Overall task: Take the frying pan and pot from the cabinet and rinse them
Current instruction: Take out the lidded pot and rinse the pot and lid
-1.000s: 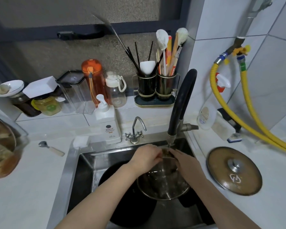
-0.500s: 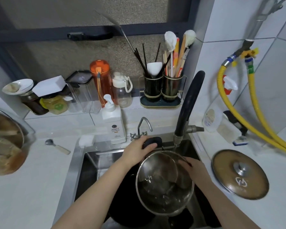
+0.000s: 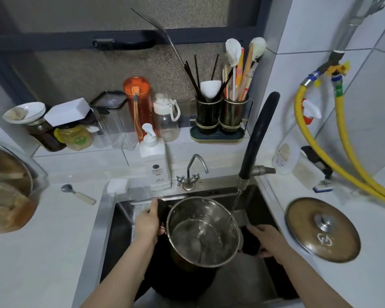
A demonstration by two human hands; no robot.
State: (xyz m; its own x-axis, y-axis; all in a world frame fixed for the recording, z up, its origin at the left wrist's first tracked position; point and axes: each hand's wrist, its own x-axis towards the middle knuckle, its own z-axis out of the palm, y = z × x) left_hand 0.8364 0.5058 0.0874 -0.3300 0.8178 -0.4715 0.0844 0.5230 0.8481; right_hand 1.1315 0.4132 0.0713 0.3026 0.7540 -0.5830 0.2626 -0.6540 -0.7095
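A steel pot (image 3: 202,232) with a little water in it is held upright over the sink (image 3: 111,210). My left hand (image 3: 148,223) grips its black left handle. My right hand (image 3: 268,240) holds the black handle on its right side. A thin stream of water falls from the black faucet (image 3: 257,138) just past the pot's right rim. Below the pot, the dark frying pan (image 3: 176,276) lies in the sink, mostly hidden.
A glass pot lid (image 3: 322,228) rests on the counter right of the sink. A soap dispenser (image 3: 155,158), a small tap (image 3: 190,174), a utensil holder (image 3: 220,116), bottles and jars line the back. Yellow hoses (image 3: 342,152) hang at right. A spoon (image 3: 78,193) lies at left.
The pot has come up from under the faucet and turned upright. My left hand shifted to its left handle, and my right hand moved from inside the pot to the right handle.
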